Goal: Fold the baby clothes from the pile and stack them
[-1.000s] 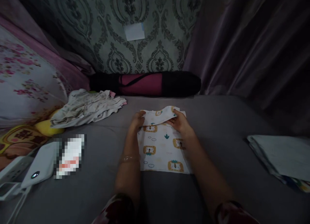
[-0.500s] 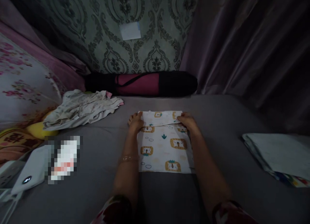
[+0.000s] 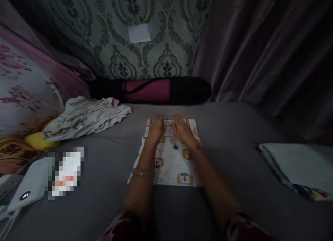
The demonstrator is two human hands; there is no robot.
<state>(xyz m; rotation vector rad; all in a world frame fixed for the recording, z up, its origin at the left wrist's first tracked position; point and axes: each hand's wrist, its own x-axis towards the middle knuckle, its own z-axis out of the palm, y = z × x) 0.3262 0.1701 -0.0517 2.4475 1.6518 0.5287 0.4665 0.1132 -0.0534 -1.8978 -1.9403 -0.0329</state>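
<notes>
A white cloth [image 3: 175, 164] printed with tan lion faces and small green plants lies on the grey bed sheet, its far edge folded over into a band. My left hand [image 3: 156, 127] rests palm down on the left part of that band, fingers stretched away from me. Beside it my right hand [image 3: 182, 130] lies flat on the band's middle and right, fingers spread. Neither hand grips anything. Along the left, a strip of the cloth sticks out past my left forearm. Both hands hide part of the fold.
A black and maroon long bag [image 3: 148, 90] lies along the wall. To the left are a crumpled pale cloth [image 3: 88, 117], a yellow cushion [image 3: 39, 141] and a white power bank [image 3: 31, 182] with a cable. A folded pale cloth [image 3: 299, 163] lies at the right.
Both hands have let go of the fold's corners and moved inward, now flat on the band. A strip of cloth now shows at the left.
</notes>
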